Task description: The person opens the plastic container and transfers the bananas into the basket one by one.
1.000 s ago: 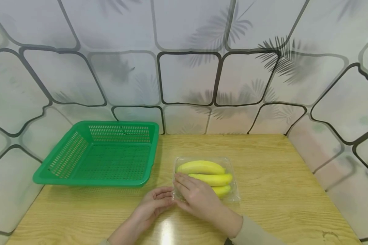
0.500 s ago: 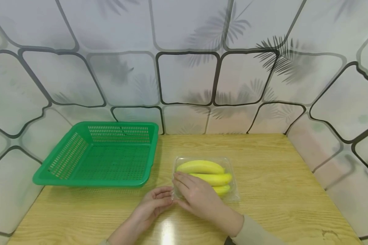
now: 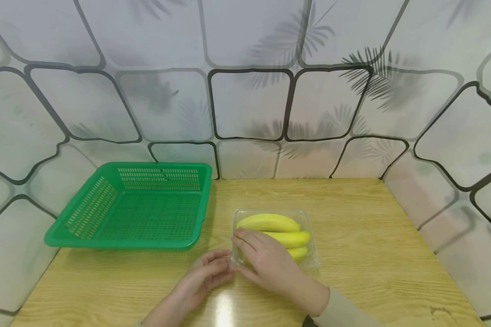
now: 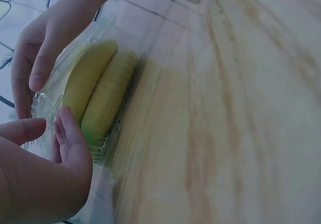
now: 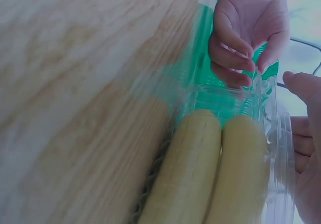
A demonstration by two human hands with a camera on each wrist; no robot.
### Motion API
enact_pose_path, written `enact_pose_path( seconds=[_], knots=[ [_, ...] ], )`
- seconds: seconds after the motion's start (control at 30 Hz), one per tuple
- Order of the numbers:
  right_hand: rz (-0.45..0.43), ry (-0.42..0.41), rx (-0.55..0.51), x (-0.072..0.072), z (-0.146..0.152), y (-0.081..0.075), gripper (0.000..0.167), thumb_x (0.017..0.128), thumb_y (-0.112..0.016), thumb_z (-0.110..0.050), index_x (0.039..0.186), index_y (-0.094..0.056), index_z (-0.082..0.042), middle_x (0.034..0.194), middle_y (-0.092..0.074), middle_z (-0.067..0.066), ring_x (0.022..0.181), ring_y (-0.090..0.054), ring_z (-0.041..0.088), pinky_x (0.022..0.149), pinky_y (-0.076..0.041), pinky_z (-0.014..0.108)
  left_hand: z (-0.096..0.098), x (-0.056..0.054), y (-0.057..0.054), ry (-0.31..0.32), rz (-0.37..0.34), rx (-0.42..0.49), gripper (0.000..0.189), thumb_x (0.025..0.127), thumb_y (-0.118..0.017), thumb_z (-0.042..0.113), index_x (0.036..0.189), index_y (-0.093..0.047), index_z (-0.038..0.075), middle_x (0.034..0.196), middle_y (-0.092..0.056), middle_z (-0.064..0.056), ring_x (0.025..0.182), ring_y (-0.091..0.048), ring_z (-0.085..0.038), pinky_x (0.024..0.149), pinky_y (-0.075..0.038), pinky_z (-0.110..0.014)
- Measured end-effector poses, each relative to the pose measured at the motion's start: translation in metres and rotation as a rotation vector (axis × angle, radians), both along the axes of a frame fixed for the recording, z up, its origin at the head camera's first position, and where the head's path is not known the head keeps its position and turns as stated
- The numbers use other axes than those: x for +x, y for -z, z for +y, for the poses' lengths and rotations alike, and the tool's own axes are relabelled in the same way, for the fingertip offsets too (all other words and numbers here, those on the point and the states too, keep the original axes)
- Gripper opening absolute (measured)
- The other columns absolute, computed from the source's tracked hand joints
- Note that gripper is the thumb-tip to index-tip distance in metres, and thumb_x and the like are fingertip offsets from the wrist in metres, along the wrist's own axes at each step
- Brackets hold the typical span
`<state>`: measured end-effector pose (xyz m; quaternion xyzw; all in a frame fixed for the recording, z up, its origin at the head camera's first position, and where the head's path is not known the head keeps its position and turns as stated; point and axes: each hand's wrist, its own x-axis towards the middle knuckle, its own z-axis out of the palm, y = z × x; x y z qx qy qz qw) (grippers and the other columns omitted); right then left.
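A clear plastic clamshell box (image 3: 313, 262) lies on the table with 3 yellow bananas (image 3: 268, 223) side by side inside. My left hand (image 3: 204, 274) is at the box's near left corner; in the right wrist view its curled fingers and thumb pinch the rim there. Across the top left of the box rests my right hand (image 3: 268, 261), its fingers fairly straight over the lid, partly covering the bananas. The left wrist view shows two bananas (image 4: 105, 93) through the box's side. The lid looks down, though whether its edge is latched I cannot tell.
To the left stands a green plastic basket (image 3: 147, 245) with slotted sides and nothing in it. Wood-grain table (image 3: 372, 254) surface extends around the box. A patterned wall covering (image 3: 251, 104) encloses the back and both sides.
Hardly anything differs. My right hand has shifted very slightly over the lid, and the box and the left hand stay in the same place.
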<state>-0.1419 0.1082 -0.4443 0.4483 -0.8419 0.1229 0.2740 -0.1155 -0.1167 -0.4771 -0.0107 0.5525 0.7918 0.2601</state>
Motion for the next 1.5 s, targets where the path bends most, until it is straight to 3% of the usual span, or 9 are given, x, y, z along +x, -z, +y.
enact_pose_path(
  seconds=[0.17,0.5,0.87,1.0,1.27,1.5],
  knots=[
    [-0.004,0.008,0.015,0.0,0.004,-0.003,0.061,0.092,-0.082,-0.044,0.136,-0.068,-0.005,0.141,-0.07,0.009,0.133,-0.066,0.022,0.116,-0.052,0.035,0.0,0.001,0.002,0.022,0.008,-0.004,0.048,0.102,-0.061,0.012,0.144,-0.047,-0.008,0.109,-0.069,0.005,0.101,-0.068,-0.008,0.098,-0.06,-0.025],
    [0.014,0.022,0.026,0.002,0.014,-0.01,0.063,0.09,-0.081,-0.045,0.136,-0.067,-0.004,0.139,-0.071,0.011,0.128,-0.068,0.024,0.111,-0.056,0.037,0.0,0.011,0.004,0.105,0.026,0.025,0.027,0.105,-0.057,0.012,0.13,-0.061,0.002,0.106,-0.071,0.004,0.101,-0.068,-0.01,0.098,-0.061,-0.028],
    [0.014,0.047,0.006,0.003,0.026,-0.01,0.063,0.089,-0.081,-0.046,0.133,-0.069,-0.003,0.134,-0.073,0.011,0.123,-0.07,0.024,0.108,-0.058,0.038,0.011,0.018,0.004,0.174,0.016,0.07,0.017,0.106,-0.057,0.011,0.121,-0.064,0.006,0.105,-0.073,0.005,0.097,-0.07,-0.007,0.094,-0.062,-0.026],
    [0.017,0.042,0.001,0.003,0.032,-0.009,0.057,0.097,-0.071,-0.049,0.132,-0.069,-0.003,0.133,-0.073,0.012,0.121,-0.071,0.025,0.107,-0.058,0.038,0.017,0.021,0.005,0.19,0.004,0.099,0.017,0.106,-0.057,0.011,0.12,-0.064,0.006,0.103,-0.071,0.005,0.096,-0.07,-0.008,0.093,-0.062,-0.026],
    [0.016,0.08,0.02,0.005,0.047,-0.013,0.061,0.087,-0.081,-0.041,0.132,-0.069,-0.002,0.13,-0.074,0.012,0.117,-0.072,0.026,0.104,-0.06,0.04,0.029,0.024,0.007,0.226,-0.02,0.11,0.026,0.107,-0.055,0.012,0.128,-0.063,0.001,0.105,-0.073,0.006,0.096,-0.072,-0.008,0.093,-0.062,-0.026],
    [0.032,0.086,-0.004,0.005,0.059,-0.015,0.055,0.094,-0.075,-0.041,0.131,-0.07,0.0,0.126,-0.076,0.013,0.112,-0.073,0.027,0.098,-0.062,0.041,0.041,0.024,0.008,0.272,-0.009,0.149,0.025,0.108,-0.055,0.013,0.127,-0.065,0.003,0.108,-0.074,0.005,0.098,-0.072,-0.009,0.094,-0.062,-0.028]
  ],
)
